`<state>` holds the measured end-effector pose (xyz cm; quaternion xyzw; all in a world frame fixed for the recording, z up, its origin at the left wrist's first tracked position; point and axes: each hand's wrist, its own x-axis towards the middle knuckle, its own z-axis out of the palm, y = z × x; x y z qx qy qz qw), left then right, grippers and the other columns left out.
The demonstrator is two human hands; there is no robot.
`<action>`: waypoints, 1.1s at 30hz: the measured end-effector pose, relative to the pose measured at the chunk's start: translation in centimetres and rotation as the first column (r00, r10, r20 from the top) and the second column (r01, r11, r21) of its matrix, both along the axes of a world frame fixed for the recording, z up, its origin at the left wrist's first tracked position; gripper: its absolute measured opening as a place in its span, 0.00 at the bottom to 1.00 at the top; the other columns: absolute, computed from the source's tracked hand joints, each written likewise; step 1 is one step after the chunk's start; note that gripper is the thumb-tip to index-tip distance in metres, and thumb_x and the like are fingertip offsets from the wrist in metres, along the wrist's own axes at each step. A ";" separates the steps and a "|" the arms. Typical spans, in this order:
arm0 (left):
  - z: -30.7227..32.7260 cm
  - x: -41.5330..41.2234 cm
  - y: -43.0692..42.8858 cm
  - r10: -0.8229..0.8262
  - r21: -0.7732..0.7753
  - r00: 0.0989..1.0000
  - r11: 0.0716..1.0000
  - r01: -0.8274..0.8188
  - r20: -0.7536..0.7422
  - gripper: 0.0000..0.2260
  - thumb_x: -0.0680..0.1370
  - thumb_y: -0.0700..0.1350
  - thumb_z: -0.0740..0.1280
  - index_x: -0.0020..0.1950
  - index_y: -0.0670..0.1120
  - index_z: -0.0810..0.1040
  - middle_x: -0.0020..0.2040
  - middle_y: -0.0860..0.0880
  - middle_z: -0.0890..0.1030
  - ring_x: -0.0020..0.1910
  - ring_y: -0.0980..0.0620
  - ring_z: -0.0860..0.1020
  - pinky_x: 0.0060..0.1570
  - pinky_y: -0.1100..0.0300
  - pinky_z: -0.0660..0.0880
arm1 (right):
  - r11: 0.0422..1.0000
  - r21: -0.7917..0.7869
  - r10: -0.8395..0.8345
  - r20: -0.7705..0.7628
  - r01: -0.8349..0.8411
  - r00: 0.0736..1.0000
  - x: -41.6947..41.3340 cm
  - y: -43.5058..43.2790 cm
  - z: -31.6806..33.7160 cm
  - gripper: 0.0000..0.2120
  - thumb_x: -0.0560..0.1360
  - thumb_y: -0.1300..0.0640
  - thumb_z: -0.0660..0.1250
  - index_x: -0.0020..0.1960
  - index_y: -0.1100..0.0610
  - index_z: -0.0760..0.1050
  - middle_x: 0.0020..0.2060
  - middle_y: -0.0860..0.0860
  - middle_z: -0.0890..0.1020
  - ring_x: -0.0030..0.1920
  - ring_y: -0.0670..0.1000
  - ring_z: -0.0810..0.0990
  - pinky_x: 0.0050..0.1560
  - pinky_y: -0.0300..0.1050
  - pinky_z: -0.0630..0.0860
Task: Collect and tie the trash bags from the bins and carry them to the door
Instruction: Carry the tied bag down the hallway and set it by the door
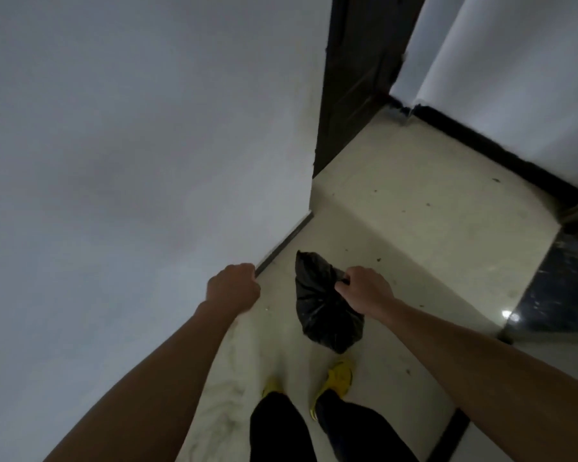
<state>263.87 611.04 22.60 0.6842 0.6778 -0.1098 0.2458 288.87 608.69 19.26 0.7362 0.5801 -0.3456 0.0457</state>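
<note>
1. Your right hand (364, 288) is clenched around the gathered neck of the black trash bag (324, 308). The bag hangs clear of the floor (414, 201), out in front of your yellow shoes (337, 378) and just to the inside of that hand.

2. Your left hand (234, 286) is curled into a loose fist near the white wall (147, 128). No bag or other thing shows in it, though the palm side is turned away from the camera, so you cannot be sure it is empty.

3. Expect the bag to be light. It looks small, it hangs in a narrow teardrop from one hand, and your wrist shows no strain. That is a judgement from its shape, not a certainty.

4. The film is thin, soft and glossy, so it will likely slip if you pinch it flat. Keep your hold on the bunched neck, where the plastic is thickest, with the fingers wrapped right round it.

5. Do not take it by the belly. Thin film can stretch or tear there, and anything sharp inside could poke through.

6. Whether the neck is knotted cannot be told; your fingers cover it. If it is only twisted, keep the fist tight so it does not open.

7. Being soft, the bag will swing as you walk. Keep it off the wall corner and your legs as you head for the dark door (357, 78) ahead.
</note>
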 end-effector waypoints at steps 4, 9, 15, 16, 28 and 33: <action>-4.7 1.6 3.8 0.085 -0.030 0.996 0.996 -0.085 0.000 0.09 0.78 0.47 0.59 0.53 0.48 0.76 0.54 0.47 0.80 0.52 0.47 0.77 0.46 0.59 0.68 | 0.996 -0.078 -0.050 -0.066 0.045 0.997 1.7 5.5 -5.1 0.19 0.76 0.51 0.62 0.29 0.54 0.63 0.25 0.51 0.69 0.25 0.52 0.68 0.30 0.43 0.61; -13.5 4.4 9.2 0.166 -0.096 0.986 0.982 -0.163 0.020 0.06 0.77 0.46 0.60 0.50 0.48 0.75 0.52 0.47 0.80 0.50 0.46 0.78 0.46 0.59 0.68 | 0.969 -0.147 -0.218 -0.126 0.199 0.968 3.3 12.8 -14.8 0.18 0.76 0.51 0.62 0.30 0.57 0.66 0.33 0.61 0.82 0.38 0.58 0.84 0.38 0.52 0.77; -21.4 6.2 13.1 0.173 -0.106 0.985 0.979 -0.173 -0.007 0.09 0.77 0.47 0.61 0.55 0.48 0.77 0.54 0.47 0.80 0.53 0.46 0.78 0.51 0.56 0.73 | 0.902 -0.236 -0.416 -0.253 0.361 0.873 2.8 20.0 -23.0 0.14 0.78 0.53 0.65 0.46 0.66 0.77 0.43 0.62 0.84 0.47 0.63 0.84 0.47 0.57 0.80; -22.4 6.3 13.6 0.165 -0.108 0.986 0.980 -0.166 -0.019 0.10 0.78 0.47 0.60 0.56 0.48 0.77 0.55 0.47 0.80 0.54 0.46 0.78 0.51 0.57 0.73 | 0.901 -0.241 -0.420 -0.268 0.361 0.867 2.7 21.1 -24.1 0.14 0.78 0.53 0.64 0.46 0.66 0.76 0.44 0.63 0.83 0.49 0.64 0.83 0.45 0.57 0.79; -36.2 9.3 16.1 0.355 -0.161 0.922 0.912 -0.378 -0.154 0.11 0.78 0.46 0.60 0.58 0.49 0.76 0.58 0.47 0.79 0.56 0.45 0.78 0.47 0.57 0.69 | 0.971 -0.154 0.157 -0.148 -0.180 0.976 1.9 31.0 -38.8 0.12 0.81 0.54 0.58 0.39 0.55 0.66 0.36 0.52 0.73 0.42 0.57 0.73 0.41 0.46 0.66; -37.1 10.6 14.3 0.463 -0.160 0.874 0.861 -0.483 -0.147 0.11 0.77 0.46 0.61 0.57 0.49 0.77 0.56 0.46 0.80 0.55 0.45 0.78 0.45 0.58 0.66 | 0.886 -0.225 0.393 -0.101 -0.406 0.914 2.9 32.5 -39.6 0.17 0.81 0.52 0.59 0.67 0.56 0.69 0.56 0.55 0.78 0.55 0.59 0.78 0.48 0.47 0.72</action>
